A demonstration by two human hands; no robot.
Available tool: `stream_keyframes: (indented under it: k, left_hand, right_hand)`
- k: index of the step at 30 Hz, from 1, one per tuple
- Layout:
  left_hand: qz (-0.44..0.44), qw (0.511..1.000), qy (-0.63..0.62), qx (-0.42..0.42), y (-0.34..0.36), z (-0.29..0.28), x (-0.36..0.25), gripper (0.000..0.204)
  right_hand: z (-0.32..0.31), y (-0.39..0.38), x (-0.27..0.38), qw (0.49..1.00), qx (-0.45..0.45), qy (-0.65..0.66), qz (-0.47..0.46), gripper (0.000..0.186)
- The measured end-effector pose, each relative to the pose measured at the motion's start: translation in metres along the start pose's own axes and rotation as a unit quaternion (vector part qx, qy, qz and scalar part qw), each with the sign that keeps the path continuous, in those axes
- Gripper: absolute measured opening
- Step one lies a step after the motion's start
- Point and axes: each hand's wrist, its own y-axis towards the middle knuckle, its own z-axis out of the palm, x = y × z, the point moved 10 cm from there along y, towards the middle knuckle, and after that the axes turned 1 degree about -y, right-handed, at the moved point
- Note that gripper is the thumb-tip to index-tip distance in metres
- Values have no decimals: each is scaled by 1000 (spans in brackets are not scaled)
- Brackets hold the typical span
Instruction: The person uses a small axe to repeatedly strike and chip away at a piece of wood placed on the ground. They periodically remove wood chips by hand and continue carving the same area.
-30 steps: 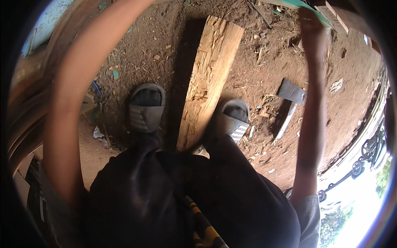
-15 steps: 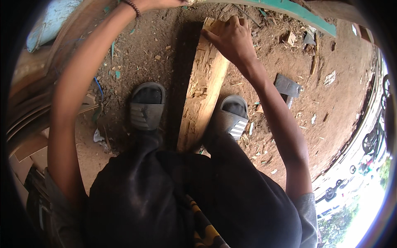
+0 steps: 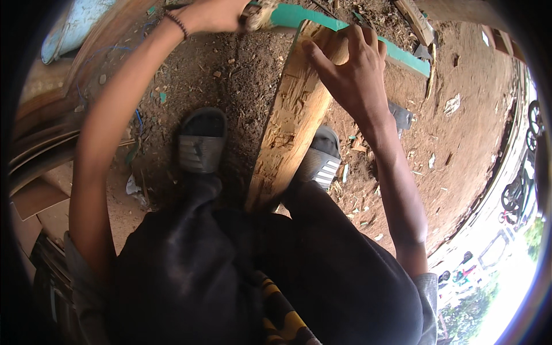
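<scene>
My right hand [image 3: 359, 83] grips the far end of a rough, chipped wooden beam [image 3: 290, 123], with its thumb on the top face and its fingers over the far edge. The beam slopes between my feet toward my knees. At the top of the view, my left hand [image 3: 215, 14], with a beaded bracelet at the wrist, is closed at the splintered end of a green-painted wooden board [image 3: 402, 57]. Its fingers are partly cut off by the frame. The green board passes behind the beam's far end and sticks out to the right.
My sandalled feet [image 3: 201, 141] stand either side of the beam. A dark flat metal blade [image 3: 401, 116] lies on the dirt beyond my right forearm. Brown boards [image 3: 40, 198] are stacked at left, near a light-blue object [image 3: 72, 29]. Wood chips litter the ground; bicycles or motorbikes stand far right.
The green board has come nearer and to the left with my left hand. My right hand and the beam's far end have shifted right.
</scene>
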Motion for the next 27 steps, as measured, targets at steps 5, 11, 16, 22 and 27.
stream_keyframes:
  k: [5, 11, 16, 22, 27]
  left_hand:
    - [-4, 995, 79, 61, -31, 45, 16, 54]
    - [-186, 980, 56, 31, -69, 15, 87, 52]
    - [-313, 949, 17, -38, -108, 4, 102, 44]
    - [-282, 959, -30, -11, -99, 28, 44, 45]
    - [-280, 957, -46, -61, -83, 11, 13, 42]
  right_hand:
    - [26, 3, -16, 1000, 14, 6, 27, 58]
    - [59, 23, -47, 997, 78, -5, 5, 58]
    - [17, 98, -216, 980, 73, -181, 39, 65]
    - [7, 137, -415, 975, 132, -103, 144, 110]
    - [20, 148, -403, 982, 149, -116, 3, 69]
